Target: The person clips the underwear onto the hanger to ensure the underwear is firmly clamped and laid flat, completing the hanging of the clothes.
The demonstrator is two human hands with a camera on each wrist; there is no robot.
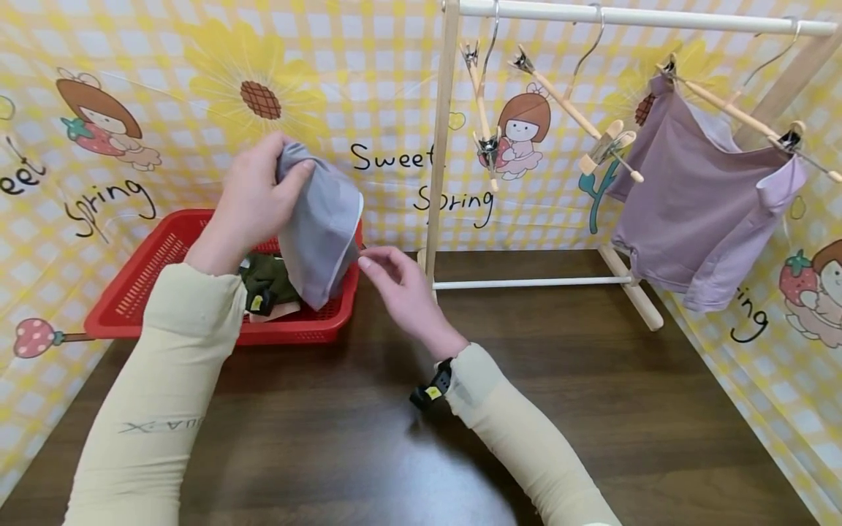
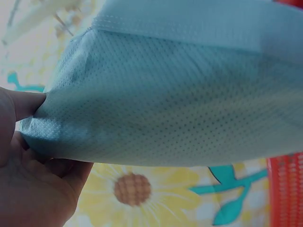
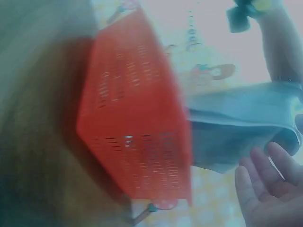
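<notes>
My left hand [image 1: 253, 190] pinches the top of a grey garment [image 1: 319, 226] between thumb and fingers, and the cloth hangs down into a red basket [image 1: 329, 332]. In the left wrist view the garment [image 2: 165, 99] shows a perforated weave and a smooth stitched band. My right hand [image 1: 408, 292] reaches in from the right, thumb and forefinger tips right at the garment's side edge. From the right wrist, the fingers [image 3: 272, 172] look loosely spread beside the cloth. A dark green cloth [image 1: 279, 274] lies in the basket, partly hidden by my left wrist.
To the right stands a rack with a white top rail [image 1: 645, 18] and wooden posts. On it hang two bare clip hangers [image 1: 483, 109] and one hanger with lilac shorts [image 1: 704, 197] clipped on. A patterned yellow cloth backdrop [image 1: 388, 95] encloses the brown table [image 1: 316, 438].
</notes>
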